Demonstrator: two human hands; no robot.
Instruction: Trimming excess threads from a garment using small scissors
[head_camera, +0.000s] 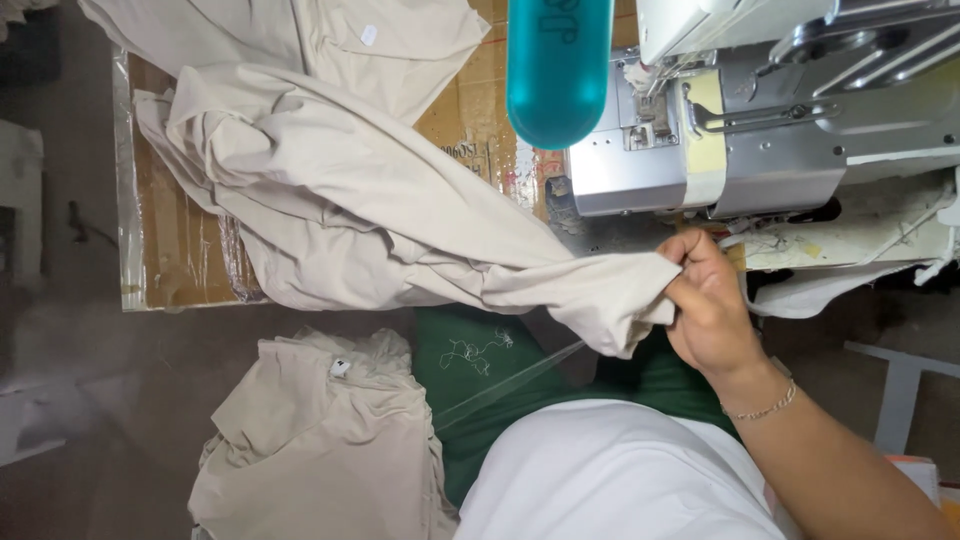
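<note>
Right hand, fingers pinched shut

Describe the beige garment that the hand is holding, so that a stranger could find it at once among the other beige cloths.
Start at the grey sewing machine at the upper right. Just below it, the right hand pinches one end of a beige garment, which stretches left across the cardboard-covered table. Unlike the beige pile lower down, it is pulled out long and held.
</note>
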